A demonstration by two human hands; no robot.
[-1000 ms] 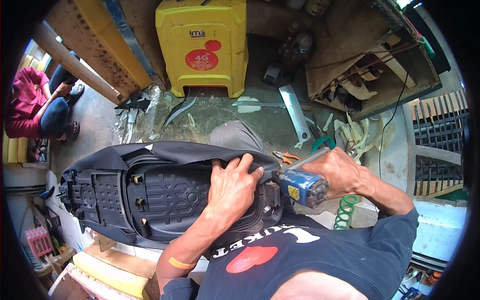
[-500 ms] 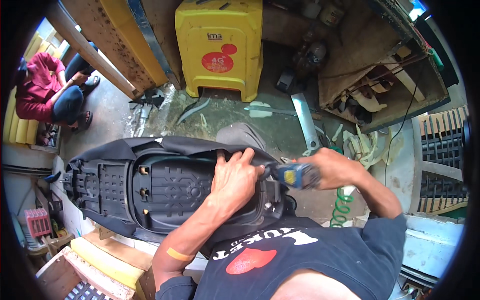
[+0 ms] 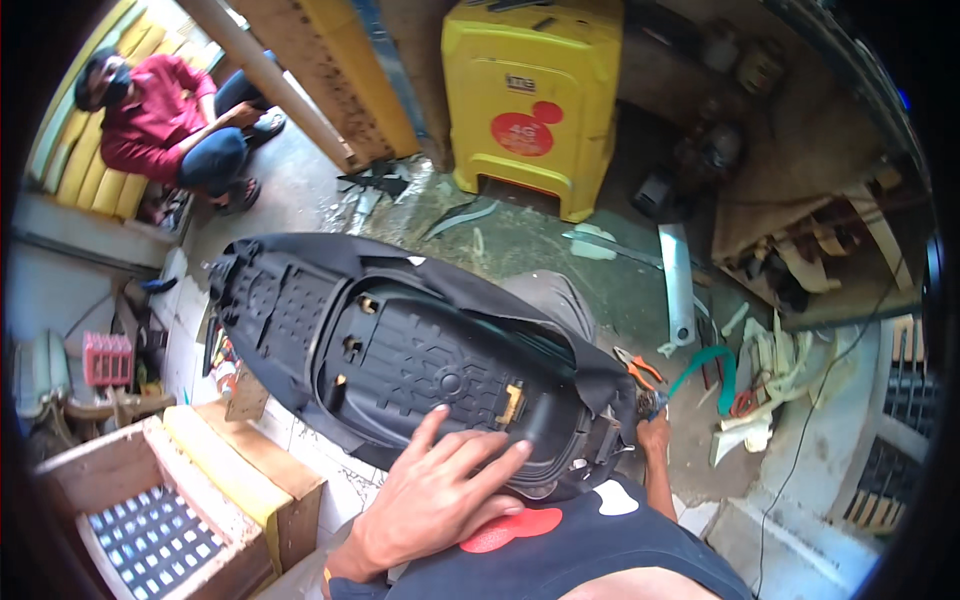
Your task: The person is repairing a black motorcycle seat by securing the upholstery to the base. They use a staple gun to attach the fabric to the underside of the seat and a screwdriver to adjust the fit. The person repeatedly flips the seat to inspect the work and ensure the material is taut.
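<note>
An upturned black motorcycle seat (image 3: 400, 335) lies across my lap, its ribbed plastic base facing up. Loose black cover material (image 3: 470, 285) is folded along the base's far edge, with a gap between them at the right half. My left hand (image 3: 440, 490) hovers over or rests on the near edge, fingers spread, holding nothing; contact is hard to judge. Beyond the seat's right end, my right hand (image 3: 655, 435) is low and partly hidden by the seat and my shirt. It grips a blue staple gun (image 3: 651, 404), of which only a part shows.
Orange-handled pliers (image 3: 640, 367), a green strip (image 3: 712, 372) and pale scraps (image 3: 790, 375) lie on the floor at right. A yellow stool (image 3: 535, 100) stands ahead. Another person (image 3: 180, 130) sits at far left. A wooden crate (image 3: 130, 470) is at near left.
My left hand has left the far cover edge and come back to the near side. My right hand has lowered the staple gun beyond the seat's right end. The view has shifted left and tilted.
</note>
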